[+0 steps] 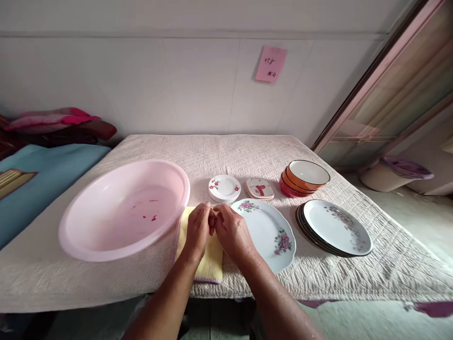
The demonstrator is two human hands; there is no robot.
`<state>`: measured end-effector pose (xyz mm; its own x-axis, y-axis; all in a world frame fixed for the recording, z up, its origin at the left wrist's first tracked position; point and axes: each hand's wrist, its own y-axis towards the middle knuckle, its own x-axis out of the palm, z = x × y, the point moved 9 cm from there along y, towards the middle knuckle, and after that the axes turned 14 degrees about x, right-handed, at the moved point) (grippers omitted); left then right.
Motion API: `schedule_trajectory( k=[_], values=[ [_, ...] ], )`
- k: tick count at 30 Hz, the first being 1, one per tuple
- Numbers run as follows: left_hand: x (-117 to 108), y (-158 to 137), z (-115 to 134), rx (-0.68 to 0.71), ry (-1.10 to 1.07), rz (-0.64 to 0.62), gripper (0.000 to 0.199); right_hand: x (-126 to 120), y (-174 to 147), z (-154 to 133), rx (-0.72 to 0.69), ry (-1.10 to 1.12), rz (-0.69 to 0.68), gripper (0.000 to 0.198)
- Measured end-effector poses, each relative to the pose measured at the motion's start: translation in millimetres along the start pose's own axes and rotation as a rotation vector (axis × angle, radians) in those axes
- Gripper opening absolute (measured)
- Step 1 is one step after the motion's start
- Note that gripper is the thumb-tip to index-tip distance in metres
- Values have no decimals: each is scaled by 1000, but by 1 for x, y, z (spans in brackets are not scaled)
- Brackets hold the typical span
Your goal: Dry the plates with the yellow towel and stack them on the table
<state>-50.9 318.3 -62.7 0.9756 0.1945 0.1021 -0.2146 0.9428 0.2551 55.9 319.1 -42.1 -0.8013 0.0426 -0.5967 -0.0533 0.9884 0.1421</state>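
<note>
My left hand [198, 227] and my right hand [234, 230] meet at the fingers, both curled closed, with nothing visible between them. Beneath them lies a folded yellow towel [208, 267], partly hidden. Just right of my right hand is a large white plate [265, 231] with a scalloped rim and purple flowers. Beyond my hands stands a stack of small white plates [224, 187] with red flowers. Beside it are small square dishes [260, 188] with a red print. A large pink basin [123, 208] stands on the left, with red marks on its bottom.
Several oval plates [338, 226] are stacked at the right, in front of nested orange bowls [306, 175]. A quilted cloth [230, 151] covers the table, which backs onto a white wall with a pink note [272, 64]. On the floor at right is a bin [389, 174].
</note>
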Motion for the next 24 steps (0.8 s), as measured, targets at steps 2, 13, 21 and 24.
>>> schedule_trajectory(
  k=[2,13,21,24],
  values=[
    [3,-1,2,5,18,-11,41,-4,0,-1,1,-21,17,25],
    [13,-3,-2,12,51,-65,39,-39,-1,11,47,-91,94,25],
    [14,-5,-2,-16,40,-70,37,-61,0,18,39,-80,170,24],
    [11,-5,0,1,33,-74,37,-71,0,26,79,-81,179,24]
  ],
)
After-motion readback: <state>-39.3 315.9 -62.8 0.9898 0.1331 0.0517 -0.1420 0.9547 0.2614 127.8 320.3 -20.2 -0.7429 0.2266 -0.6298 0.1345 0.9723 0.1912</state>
